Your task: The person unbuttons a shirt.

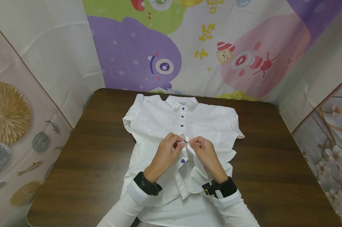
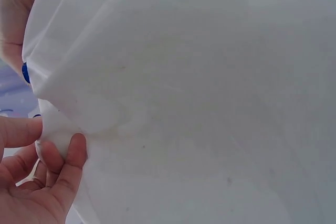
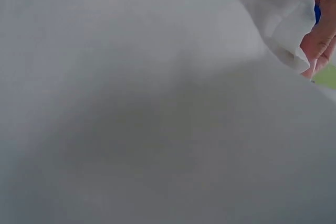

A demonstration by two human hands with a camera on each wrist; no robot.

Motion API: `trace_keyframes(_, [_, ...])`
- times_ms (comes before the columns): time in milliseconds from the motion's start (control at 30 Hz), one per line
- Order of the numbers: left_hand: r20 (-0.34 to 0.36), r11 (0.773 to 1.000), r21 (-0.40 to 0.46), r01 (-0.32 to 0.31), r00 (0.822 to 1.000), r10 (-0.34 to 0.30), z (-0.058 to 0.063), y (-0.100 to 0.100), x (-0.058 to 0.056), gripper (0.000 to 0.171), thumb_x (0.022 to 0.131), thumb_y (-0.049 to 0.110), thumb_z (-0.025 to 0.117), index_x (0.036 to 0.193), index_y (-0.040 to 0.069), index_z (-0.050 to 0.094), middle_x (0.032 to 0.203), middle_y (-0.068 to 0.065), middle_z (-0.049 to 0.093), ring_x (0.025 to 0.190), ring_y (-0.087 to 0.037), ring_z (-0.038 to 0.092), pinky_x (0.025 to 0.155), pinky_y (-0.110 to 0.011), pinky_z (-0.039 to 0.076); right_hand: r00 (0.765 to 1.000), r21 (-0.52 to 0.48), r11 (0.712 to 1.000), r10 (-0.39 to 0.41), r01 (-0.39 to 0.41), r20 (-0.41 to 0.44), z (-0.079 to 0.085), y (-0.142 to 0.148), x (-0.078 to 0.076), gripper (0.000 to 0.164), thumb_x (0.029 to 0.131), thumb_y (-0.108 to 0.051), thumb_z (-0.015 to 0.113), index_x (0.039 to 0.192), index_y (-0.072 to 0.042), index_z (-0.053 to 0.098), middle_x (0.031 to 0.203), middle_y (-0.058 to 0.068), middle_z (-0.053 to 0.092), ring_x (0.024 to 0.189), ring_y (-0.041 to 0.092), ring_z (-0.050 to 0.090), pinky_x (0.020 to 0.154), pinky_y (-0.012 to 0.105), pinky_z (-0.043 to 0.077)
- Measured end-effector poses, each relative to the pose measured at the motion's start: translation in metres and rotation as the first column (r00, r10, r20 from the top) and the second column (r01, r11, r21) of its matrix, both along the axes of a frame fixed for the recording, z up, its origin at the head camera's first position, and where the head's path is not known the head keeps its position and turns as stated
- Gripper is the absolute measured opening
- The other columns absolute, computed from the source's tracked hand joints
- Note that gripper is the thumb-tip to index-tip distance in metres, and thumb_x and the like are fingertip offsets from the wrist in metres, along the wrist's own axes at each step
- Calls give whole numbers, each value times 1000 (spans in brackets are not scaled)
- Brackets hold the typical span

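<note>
A white short-sleeved shirt (image 1: pixel 156 116) lies front up, its collar at the far side. My left hand (image 1: pixel 163 156) pinches one front edge of the shirt between thumb and fingers. Close beside it, my right hand (image 1: pixel 207 154) pinches the other edge, with a dark blue button (image 1: pixel 185 142) between the fingertips. Another blue button (image 1: pixel 183 161) shows on the placket below, where the front parts. White cloth (image 2: pixel 184 87) fills most of the left wrist view, with fingers (image 2: pixel 73 156) gripping its edge. Cloth (image 3: pixel 157 103) also covers most of the right wrist view.
The shirt lies on a brown wooden table (image 1: pixel 97 151). Several fastened-looking blue buttons run up toward the collar (image 1: pixel 192 100). A cartoon-printed curtain (image 1: pixel 131 56) hangs behind the table, and patterned cloths hang at both sides.
</note>
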State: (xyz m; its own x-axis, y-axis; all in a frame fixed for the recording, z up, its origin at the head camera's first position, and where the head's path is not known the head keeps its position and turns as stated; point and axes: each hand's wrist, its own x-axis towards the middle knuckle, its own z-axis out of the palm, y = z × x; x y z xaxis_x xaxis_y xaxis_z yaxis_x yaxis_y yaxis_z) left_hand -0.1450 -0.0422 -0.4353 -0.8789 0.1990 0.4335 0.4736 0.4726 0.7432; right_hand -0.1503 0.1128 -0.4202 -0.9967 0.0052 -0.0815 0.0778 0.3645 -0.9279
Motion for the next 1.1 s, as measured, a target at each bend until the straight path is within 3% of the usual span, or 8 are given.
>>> trace_keyframes(467, [19,1000,-18,18,1000,-18,-5,-8,1,6,88,12,62,89,6,64,79,-3,51,69,-11,51,63,-21,45,993,188,982,21,1,-115,-4,10,1,15,88,-14,61,87,0,66,77,11,67,63,6,52,57,20,41])
trace_keyframes(733, [49,997,-72,38,998,-34,-11,-15,4,6,87,11,61,86,7,65,78,-2,53,67,-13,51,61,-21,43,975,365,931,86,-5,-206,-9,18,5,15,87,-17,63,84,-3,67,73,8,66,66,13,53,61,25,42])
trace_keyframes(1100, [143,984,-168,65,989,-41,-25,-20,7,4,84,10,63,81,11,64,73,0,48,65,-8,43,57,-19,38,977,488,869,164,-79,-134,-18,22,14,10,85,-18,66,82,-9,69,57,-2,45,54,11,37,52,23,31])
